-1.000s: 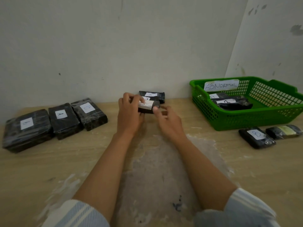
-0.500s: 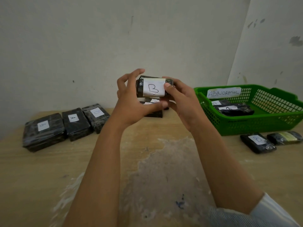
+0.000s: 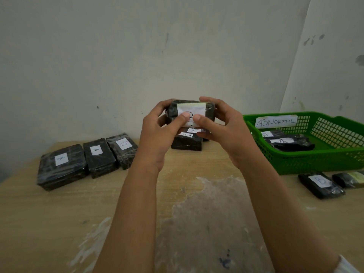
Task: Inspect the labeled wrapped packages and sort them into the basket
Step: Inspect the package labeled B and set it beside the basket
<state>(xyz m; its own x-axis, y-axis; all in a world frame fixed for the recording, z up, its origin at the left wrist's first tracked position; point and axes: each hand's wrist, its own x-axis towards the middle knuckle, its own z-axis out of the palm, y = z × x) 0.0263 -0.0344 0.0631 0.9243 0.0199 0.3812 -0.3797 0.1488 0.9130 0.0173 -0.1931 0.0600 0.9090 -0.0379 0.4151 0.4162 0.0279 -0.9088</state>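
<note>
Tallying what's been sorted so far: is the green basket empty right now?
No, the green basket holds black wrapped packages, one labeled A and one labeled B.

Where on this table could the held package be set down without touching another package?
Free for the held package: the wide table front, bordered by the row of three packages on the left and the two small packages on the right. Crowded: beside the green basket and around the back pile.
</note>
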